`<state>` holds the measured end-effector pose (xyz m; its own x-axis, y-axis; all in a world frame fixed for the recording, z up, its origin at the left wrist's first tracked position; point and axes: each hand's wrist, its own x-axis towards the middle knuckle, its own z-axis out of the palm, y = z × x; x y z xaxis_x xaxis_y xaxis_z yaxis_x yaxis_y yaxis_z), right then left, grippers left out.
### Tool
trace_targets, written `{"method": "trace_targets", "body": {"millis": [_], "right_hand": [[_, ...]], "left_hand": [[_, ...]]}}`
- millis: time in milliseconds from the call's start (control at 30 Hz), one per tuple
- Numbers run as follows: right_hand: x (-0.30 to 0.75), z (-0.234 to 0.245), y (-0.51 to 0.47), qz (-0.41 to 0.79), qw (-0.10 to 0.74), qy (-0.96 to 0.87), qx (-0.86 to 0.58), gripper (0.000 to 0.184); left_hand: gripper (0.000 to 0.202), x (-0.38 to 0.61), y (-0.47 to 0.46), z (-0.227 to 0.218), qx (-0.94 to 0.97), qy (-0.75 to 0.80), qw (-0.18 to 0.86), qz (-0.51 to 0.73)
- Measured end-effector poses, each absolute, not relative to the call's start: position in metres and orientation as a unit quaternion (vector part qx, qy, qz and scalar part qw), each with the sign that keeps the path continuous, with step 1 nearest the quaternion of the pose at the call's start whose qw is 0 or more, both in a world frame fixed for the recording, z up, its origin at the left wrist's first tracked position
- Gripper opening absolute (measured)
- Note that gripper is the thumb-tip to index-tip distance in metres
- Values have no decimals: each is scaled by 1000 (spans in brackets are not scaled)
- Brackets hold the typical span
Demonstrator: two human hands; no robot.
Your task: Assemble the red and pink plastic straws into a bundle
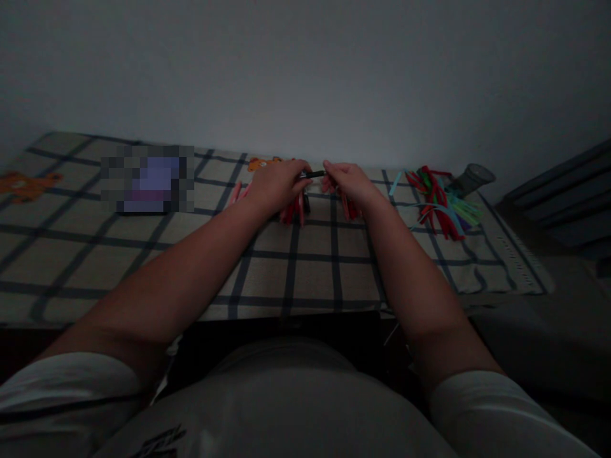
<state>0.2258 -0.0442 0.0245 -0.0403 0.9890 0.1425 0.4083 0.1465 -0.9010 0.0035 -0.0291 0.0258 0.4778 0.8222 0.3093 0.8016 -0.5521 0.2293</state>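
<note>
My left hand point(274, 184) and my right hand point(351, 181) meet at the far middle of the checked tablecloth point(267, 267). Both are closed around a thin dark stick point(314, 173) that spans the gap between them. Red strips point(293, 211) hang below my left hand, and more red strips point(349, 208) hang under my right hand. Whether those strips are gripped or lying on the cloth is unclear in the dim light.
A heap of red, green and blue strips point(439, 200) lies on the cloth at the right, beside a grey cylinder point(470, 178). A blurred-out object point(147, 179) sits at the left. The wall point(305, 76) rises right behind the table.
</note>
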Motion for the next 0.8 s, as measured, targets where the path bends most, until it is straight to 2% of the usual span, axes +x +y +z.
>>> {"method": "trace_targets", "body": {"millis": [400,800], "right_hand": [[226,25,-47,347,380,-650,-559,70],[231,21,-45,310,390,-665,-557,66]], "left_hand": [[45,4,-30,29,866,480,-17,139],[50,3,-31,35,869,479,-19,121]]}}
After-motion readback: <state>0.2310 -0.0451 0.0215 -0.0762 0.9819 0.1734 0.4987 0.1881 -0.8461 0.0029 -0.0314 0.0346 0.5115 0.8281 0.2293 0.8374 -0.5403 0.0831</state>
